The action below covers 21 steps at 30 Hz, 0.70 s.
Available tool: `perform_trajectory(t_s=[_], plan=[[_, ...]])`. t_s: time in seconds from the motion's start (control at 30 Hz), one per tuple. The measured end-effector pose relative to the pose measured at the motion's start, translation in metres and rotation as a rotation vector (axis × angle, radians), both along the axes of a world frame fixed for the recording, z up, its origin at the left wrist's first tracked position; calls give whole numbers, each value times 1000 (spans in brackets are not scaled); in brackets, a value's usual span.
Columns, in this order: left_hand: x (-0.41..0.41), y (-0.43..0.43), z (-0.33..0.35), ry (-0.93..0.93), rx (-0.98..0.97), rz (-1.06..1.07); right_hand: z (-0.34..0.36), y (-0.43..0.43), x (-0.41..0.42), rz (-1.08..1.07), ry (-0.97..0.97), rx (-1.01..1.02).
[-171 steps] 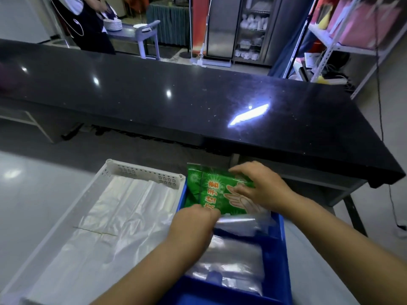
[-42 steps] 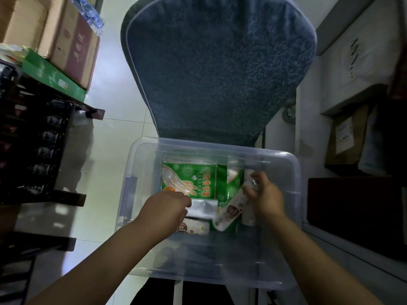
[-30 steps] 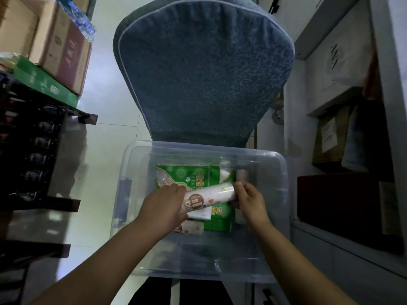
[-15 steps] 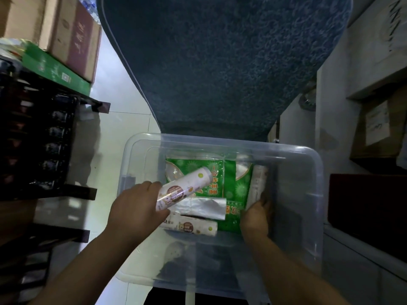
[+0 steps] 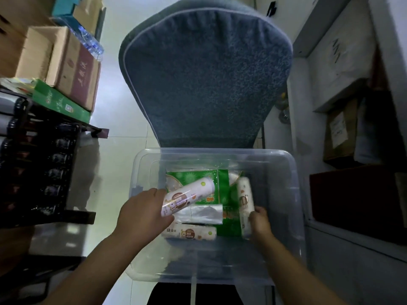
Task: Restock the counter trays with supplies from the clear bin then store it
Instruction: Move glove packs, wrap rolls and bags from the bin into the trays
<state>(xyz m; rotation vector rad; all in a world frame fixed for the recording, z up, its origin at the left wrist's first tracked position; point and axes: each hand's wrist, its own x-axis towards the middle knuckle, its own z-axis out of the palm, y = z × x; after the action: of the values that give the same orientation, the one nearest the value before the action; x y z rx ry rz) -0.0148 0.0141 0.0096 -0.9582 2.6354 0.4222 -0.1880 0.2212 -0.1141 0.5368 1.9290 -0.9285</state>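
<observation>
The clear bin [image 5: 296,194] rests on a chair seat below me. Inside lie green glove packets [image 5: 222,194], a flat clear plastic pack [image 5: 202,213] and a white roll [image 5: 191,233] near the front. My left hand [image 5: 143,214] holds a second white roll [image 5: 187,198] tilted above the packets. My right hand [image 5: 259,223] grips the lower end of a third white roll [image 5: 244,199] that lies along the bin's right side.
A blue padded chair back [image 5: 204,80] rises behind the bin. Cardboard boxes [image 5: 66,64] and a dark bottle rack [image 5: 39,168] stand on the left. Shelves with boxes [image 5: 343,128] line the right. Pale tiled floor [image 5: 114,172] shows between rack and chair.
Half a second ago my right hand reached down at the bin's right side; now it has taken hold of the roll there. My left hand keeps its roll lifted.
</observation>
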Motion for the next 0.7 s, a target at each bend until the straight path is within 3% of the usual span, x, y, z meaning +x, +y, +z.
perform_trajectory(t_s=[0.1, 0.2, 0.5, 0.7], plan=[[8, -2, 14, 28, 66, 47, 29, 12, 7, -126, -53, -109], [22, -8, 34, 39, 100, 61, 73, 23, 25, -92, -68, -188], [50, -15, 107, 187, 184, -20, 209, 53, 96, 125, 288, -294], [23, 24, 154, 338, 265, -169, 290, 97, 132, 68, 441, -253]])
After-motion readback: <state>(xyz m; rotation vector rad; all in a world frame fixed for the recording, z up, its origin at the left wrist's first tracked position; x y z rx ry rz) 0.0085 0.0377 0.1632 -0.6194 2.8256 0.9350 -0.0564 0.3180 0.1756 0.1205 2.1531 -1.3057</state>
